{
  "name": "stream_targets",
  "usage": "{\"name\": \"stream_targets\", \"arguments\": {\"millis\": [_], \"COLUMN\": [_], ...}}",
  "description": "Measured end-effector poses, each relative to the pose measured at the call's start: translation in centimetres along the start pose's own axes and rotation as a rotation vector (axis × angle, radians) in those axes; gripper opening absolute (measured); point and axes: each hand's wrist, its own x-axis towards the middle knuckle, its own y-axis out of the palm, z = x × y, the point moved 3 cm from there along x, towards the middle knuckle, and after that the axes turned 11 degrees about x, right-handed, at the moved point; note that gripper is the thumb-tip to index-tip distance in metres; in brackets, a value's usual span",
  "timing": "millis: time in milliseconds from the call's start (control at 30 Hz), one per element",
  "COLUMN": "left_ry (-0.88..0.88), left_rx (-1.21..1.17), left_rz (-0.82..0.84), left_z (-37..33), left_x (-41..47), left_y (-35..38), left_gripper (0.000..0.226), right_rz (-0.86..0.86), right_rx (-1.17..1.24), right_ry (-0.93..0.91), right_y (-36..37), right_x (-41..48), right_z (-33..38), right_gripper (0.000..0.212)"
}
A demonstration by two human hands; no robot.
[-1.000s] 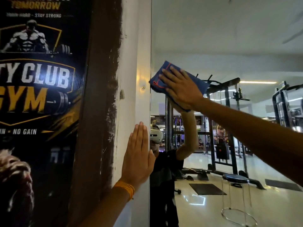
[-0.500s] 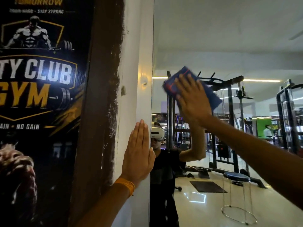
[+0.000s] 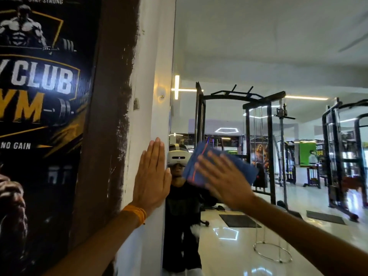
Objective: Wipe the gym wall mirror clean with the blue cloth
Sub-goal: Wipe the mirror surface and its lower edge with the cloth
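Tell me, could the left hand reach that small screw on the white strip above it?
Probably yes. The left hand lies flat on the white strip, the screw sits almost straight above its fingertips, and nothing lies between them.

Mirror [image 3: 258, 56] lies free rightward (white pillar [image 3: 151, 66] blocks left).

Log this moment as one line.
right hand: presses blue cloth flat on mirror | left hand: flat on white wall | phase: wiping
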Motion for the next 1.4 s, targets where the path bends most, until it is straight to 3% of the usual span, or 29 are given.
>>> {"name": "stream_targets", "arguments": {"millis": [67,100,133,233,300,333,400,467,500,533,633,700,767,833,900,933,1000,1033,1067,1100,1167,1233,1267,1400], "left_ry": [0.001,-0.003,-0.01,-0.011,0.015,0.024,0.03,0.038,0.043,0.043,0.042,0.037,0.03,0.025,0.033,0.038,0.037,0.037,0.039,0.041,0.041,0.032,0.033,0.021], "left_rx": [-0.011,-0.008,0.0,0.052,0.09,0.119,0.17,0.18,0.165,0.143,0.082,0.042,0.037,0.067,0.099,0.11,0.139,0.145,0.143,0.137,0.136,0.14,0.143,0.151], "left_rz": [-0.024,-0.033,-0.043,-0.066,-0.069,-0.077,-0.081,-0.067,-0.065,-0.063,-0.089,-0.1,-0.109,-0.114,-0.123,-0.125,-0.126,-0.126,-0.122,-0.118,-0.113,-0.111,-0.11,-0.109], "left_z": [0.1,0.2,0.3,0.3,0.3,0.2,0.2,0.0,0.0,0.2,0.5,0.7,1.0,1.0,1.1,1.1,1.1,1.2,1.2,1.2,1.2,1.2,1.2,1.3], "left_x": [2.0,3.5,5.0,7.2,7.0,6.8,6.9,7.1,7.3,7.7,10.5,13.2,15.1,15.5,15.4,15.4,15.4,15.4,15.4,15.4,15.4,15.4,15.5,15.3], "left_y": [-0.2,-0.2,-0.3,-0.3,-0.2,-0.3,-0.5,-0.7,-0.7,-0.7,-1.1,-1.4,-1.7,-1.5,-1.2,-1.1,-1.0,-1.0,-1.1,-1.1,-1.0,-1.0,-1.1,-1.0], "left_gripper": [0.068,0.067,0.066,0.066,0.066,0.066,0.067,0.068,0.069,0.07,0.071,0.073,0.073,0.074,0.073,0.073,0.073,0.074,0.074,0.074,0.075,0.077,0.077,0.075], "right_rz": [0.105,0.095,0.06,-0.159,-0.243,-0.212,-0.076,0.077,0.082,0.063,-0.191,-0.31,-0.243,-0.061,0.053,0.02,-0.174,-0.264,-0.327,-0.328,-0.177,-0.042,-0.025,-0.183], "right_rx": [-0.036,-0.051,-0.038,0.051,0.061,0.033,0.002,-0.006,-0.004,0.0,0.092,0.11,0.067,0.051,-0.018,-0.034,0.028,0.06,0.082,0.086,0.075,0.028,0.023,0.101], "right_ry": [-0.243,-0.25,-0.16,0.397,0.536,0.452,0.117,-0.141,-0.177,-0.11,0.422,0.677,0.58,0.215,0.034,0.101,0.489,0.666,0.732,0.679,0.353,0.042,0.0,0.395], "right_y": [-0.1,-0.6,-1.6,-4.6,-4.1,-3.1,-1.3,-2.0,-3.2,-4.4,-9.3,-9.4,-7.9,-8.0,-10.0,-11.1,-13.0,-12.9,-12.2,-11.5,-9.9,-9.2,-9.6,-11.2], "right_x": [-1.4,-0.3,1.5,6.5,6.9,6.1,3.5,3.0,4.2,6.0,10.5,12.4,14.1,15.1,17.2,18.4,20.6,21.6,23.0,24.4,25.6,25.4,25.5,27.9], "right_z": [-0.7,-2.7,-5.1,-10.9,-9.1,-6.7,-2.4,-3.3,-5.4,-8.1,-16.9,-17.5,-14.6,-13.3,-16.0,-18.2,-21.2,-21.0,-19.4,-17.0,-12.6,-11.5,-12.1,-14.3], "right_gripper": [0.061,0.06,0.059,0.06,0.061,0.06,0.059,0.059,0.058,0.059,0.066,0.072,0.069,0.065,0.066,0.066,0.065,0.062,0.06,0.059,0.058,0.058,0.059,0.06]}}
